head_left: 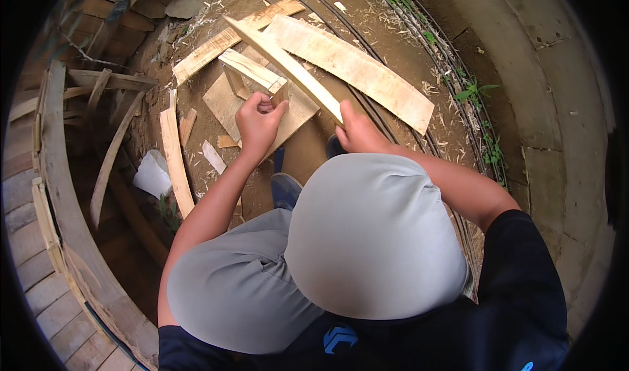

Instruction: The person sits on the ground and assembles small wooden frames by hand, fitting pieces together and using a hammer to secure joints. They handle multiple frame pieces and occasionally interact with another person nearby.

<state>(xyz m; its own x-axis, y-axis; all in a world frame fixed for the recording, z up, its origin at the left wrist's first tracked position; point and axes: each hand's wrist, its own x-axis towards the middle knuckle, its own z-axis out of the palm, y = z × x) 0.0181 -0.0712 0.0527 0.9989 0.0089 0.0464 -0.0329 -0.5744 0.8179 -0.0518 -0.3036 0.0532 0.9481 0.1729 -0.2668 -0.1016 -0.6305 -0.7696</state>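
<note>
With the left hand (257,123), pinched a tiny object (270,98) at the near end of the wooden frame (251,69) — with the right hand (360,132), well apart, gripped a long strip (288,67) right of the frame.

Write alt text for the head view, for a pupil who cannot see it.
A right hand grips one end of a long pale wooden bar, while the left hand is curled at a corner of a small wooden frame on a flat board. Loose planks lie nearby on dirt ground. Bent knees in grey trousers fill the lower middle.
</note>
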